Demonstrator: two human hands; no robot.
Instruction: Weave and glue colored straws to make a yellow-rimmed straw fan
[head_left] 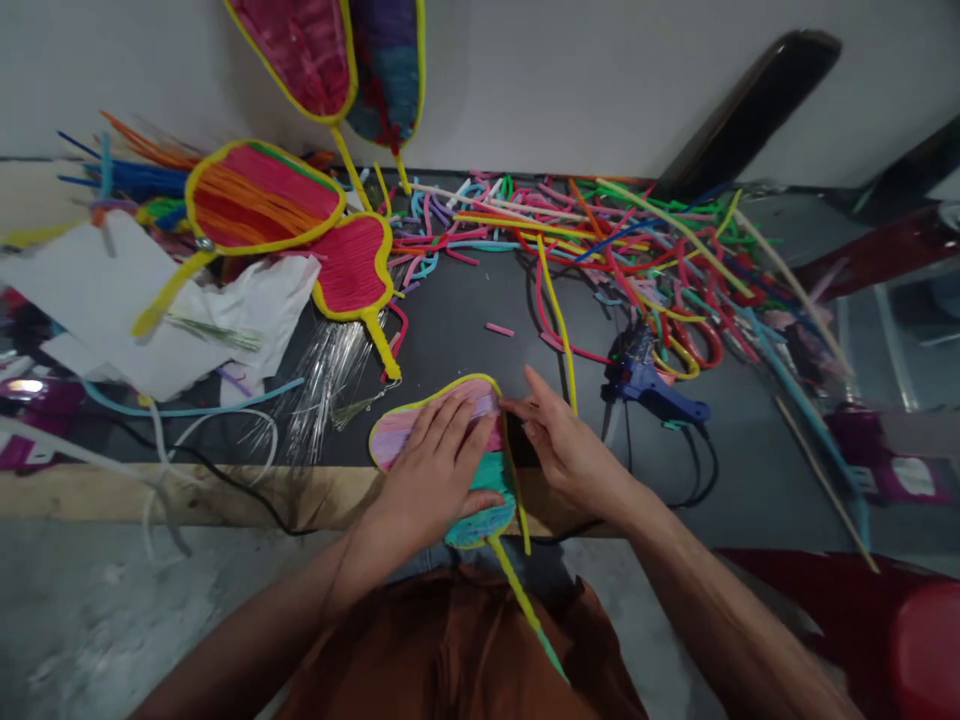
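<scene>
A hand fan (491, 490) with pink, lilac and turquoise pipe-cleaner stripes lies at the table's front edge. Yellow trim borders it, and its yellow-green handle (517, 585) points down toward my lap. My left hand (439, 455) rests flat on the fan's face, fingers stretched out. At the fan's upper right edge, my right hand (559, 440) has its fingertips pressed together on the yellow pipe cleaner (523, 520), whose loose end hangs beside the fan. The exact grip is partly hidden by the fingers.
More fans (262, 195) lie at the left, and two lean on the wall. Loose pipe cleaners (480, 220) pile along the back. A blue glue gun (652, 385) with a cord stands right, near scissors (697, 345). White paper (112, 300) and silver strands (322, 370) lie left.
</scene>
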